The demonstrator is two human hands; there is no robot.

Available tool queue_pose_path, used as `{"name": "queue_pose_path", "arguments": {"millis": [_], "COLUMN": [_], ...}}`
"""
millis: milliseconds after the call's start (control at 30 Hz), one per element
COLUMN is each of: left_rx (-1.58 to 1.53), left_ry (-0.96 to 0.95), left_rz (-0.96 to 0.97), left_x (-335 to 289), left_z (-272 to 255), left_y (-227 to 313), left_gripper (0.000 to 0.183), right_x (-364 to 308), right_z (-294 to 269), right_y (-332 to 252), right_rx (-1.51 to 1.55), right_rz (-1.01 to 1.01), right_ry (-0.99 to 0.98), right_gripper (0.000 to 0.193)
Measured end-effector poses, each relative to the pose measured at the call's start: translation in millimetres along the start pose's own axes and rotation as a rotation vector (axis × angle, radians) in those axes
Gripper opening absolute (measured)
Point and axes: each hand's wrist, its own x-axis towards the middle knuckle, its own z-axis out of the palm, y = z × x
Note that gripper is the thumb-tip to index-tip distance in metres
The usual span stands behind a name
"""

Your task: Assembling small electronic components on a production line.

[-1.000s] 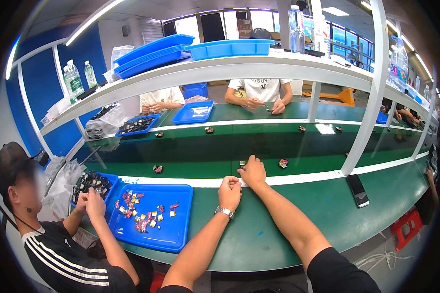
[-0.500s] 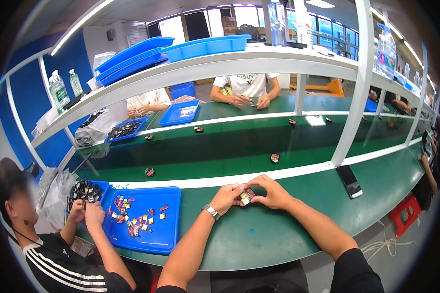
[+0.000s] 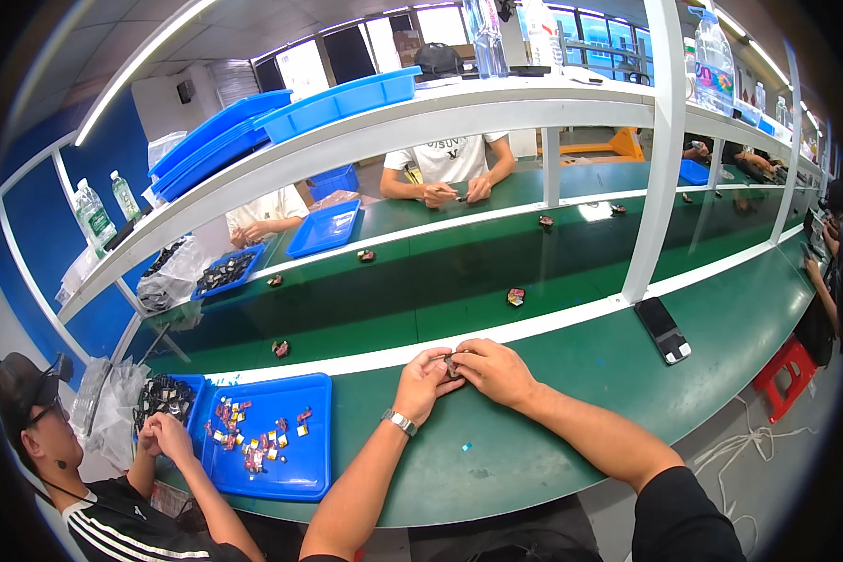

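My left hand (image 3: 424, 384) and my right hand (image 3: 498, 373) meet above the green bench (image 3: 534, 450), both with fingers closed. Between their fingertips they pinch a small electronic part (image 3: 451, 368); a dark side of it shows, and most of it is covered by fingers. To the left of my left forearm lies a blue tray (image 3: 300, 476), with several small red, yellow and white electronic pieces (image 3: 256, 455) scattered in it.
A co-worker's hands (image 3: 164, 435) are at the left, by a tray of black parts (image 3: 166, 397). Beyond a white rail, several small assemblies (image 3: 515, 297) sit on the dark green conveyor belt (image 3: 393, 323). A phone (image 3: 662, 330) lies at right, near a white post (image 3: 654, 187).
In my hands the part has turned: its yellow and white face showed before, a dark side now. My right hand has closed in over it. The view has shifted slightly.
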Motion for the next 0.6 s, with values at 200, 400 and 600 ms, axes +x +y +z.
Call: {"name": "queue_pose_path", "arguments": {"millis": [200, 400, 600], "left_rx": [0.05, 0.115, 0.073], "left_ry": [-0.019, -0.055, -0.083], "left_rz": [-0.002, -0.003, 0.0], "left_x": [-1.1, 0.4, -0.2], "left_z": [0.9, 1.3, -2.3], "left_y": [0.6, 0.2, 1.1], "left_gripper": [0.027, 0.026, 0.031], "right_x": [6.7, 4.0, 5.1], "right_z": [-12.5, -12.6, -11.6], "right_y": [4.1, 14.2, 6.7], "right_rx": [0.048, 0.093, 0.201], "right_rz": [-0.021, 0.019, 0.206], "right_ry": [-0.09, -0.235, -0.222], "right_gripper": [0.015, 0.011, 0.009]}}
